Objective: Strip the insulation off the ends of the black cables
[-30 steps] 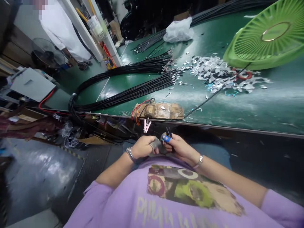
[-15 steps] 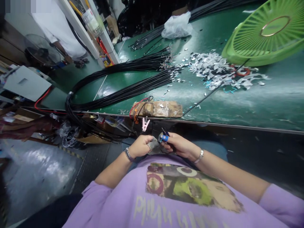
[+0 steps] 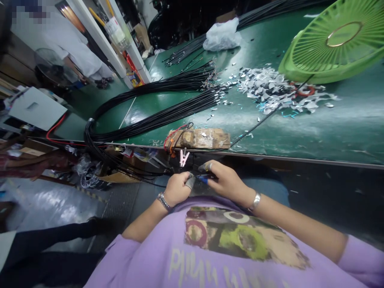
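Both hands meet just below the front edge of the green table [image 3: 300,136], above my lap. My left hand [image 3: 177,187] is closed in a fist, with grey tape on a fingertip, pinching something small that I cannot make out. My right hand [image 3: 223,181] is closed round a small blue-handled cutting tool [image 3: 205,178], its tip pointing toward the left hand. A pink clip [image 3: 183,158] hangs from the table edge right above them, beside a worn wooden block [image 3: 200,139] with red and black wires.
Long bundles of black cables [image 3: 156,118] loop across the table and hang over its left edge. A heap of silver and blue scraps [image 3: 270,90] lies further back, near a green fan grille [image 3: 333,40] and a plastic bag [image 3: 222,36]. A person in white stands far left; a dark-clad leg [image 3: 54,240] crosses the floor.
My right hand has turned over so its back faces up, and the blue tool now lies lower and flatter. A dark-clad leg has come in at the lower left.
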{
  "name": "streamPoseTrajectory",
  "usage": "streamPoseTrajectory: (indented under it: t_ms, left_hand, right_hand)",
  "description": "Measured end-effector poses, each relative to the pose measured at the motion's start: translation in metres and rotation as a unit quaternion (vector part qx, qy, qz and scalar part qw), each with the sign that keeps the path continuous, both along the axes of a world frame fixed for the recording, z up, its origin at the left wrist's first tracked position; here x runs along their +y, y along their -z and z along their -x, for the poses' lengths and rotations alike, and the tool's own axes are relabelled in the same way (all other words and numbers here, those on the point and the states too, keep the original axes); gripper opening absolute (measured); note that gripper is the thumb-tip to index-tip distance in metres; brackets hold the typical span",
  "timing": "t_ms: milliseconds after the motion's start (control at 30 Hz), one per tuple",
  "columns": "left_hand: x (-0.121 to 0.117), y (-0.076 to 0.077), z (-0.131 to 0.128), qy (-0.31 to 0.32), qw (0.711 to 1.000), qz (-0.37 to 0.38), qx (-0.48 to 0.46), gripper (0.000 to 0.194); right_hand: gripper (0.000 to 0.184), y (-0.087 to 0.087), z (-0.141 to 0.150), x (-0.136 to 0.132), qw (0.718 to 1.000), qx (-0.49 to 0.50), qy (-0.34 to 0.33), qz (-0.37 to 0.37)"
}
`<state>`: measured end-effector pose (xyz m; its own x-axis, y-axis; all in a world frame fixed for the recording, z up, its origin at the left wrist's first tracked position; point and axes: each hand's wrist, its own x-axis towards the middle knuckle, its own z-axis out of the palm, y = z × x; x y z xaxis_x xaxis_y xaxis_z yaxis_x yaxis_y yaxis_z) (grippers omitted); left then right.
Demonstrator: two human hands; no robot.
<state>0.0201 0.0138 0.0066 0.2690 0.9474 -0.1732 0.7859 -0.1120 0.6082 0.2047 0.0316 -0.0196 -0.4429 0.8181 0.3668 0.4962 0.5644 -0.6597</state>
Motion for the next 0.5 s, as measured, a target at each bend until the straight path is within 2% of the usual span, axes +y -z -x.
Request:
streamPoseTrajectory:
  t_ms: [67, 167, 300, 400, 500]
  left_hand:
    - [-0.001, -0.004, -0.003, 0.007, 0.996, -0.018, 0.082, 0.017]
    - [-0.003, -0.008, -0.008, 0.021, 0.983, -0.034, 0.182, 0.021]
    - [-0.007, -0.008, -0.015, 0.064, 0.971, -0.030, 0.226, 0.022]
    - [-0.007, -0.006, -0.017, 0.073, 0.972, -0.033, 0.220, 0.023]
    - [-0.005, 0.001, -0.016, 0.038, 0.984, -0.029, 0.173, 0.023]
  right_hand:
    - [0.012, -0.004, 0.001, -0.003, 0.997, -0.078, -0.002, -0.023]
    - [0.012, -0.012, 0.007, -0.007, 0.982, -0.191, 0.001, -0.015]
    - [0.013, -0.014, 0.010, -0.008, 0.966, -0.256, -0.015, 0.034]
    - [0.012, -0.007, 0.007, 0.000, 0.972, -0.210, -0.004, 0.102]
    - [0.003, 0.003, 0.006, 0.010, 0.977, -0.046, -0.015, 0.206]
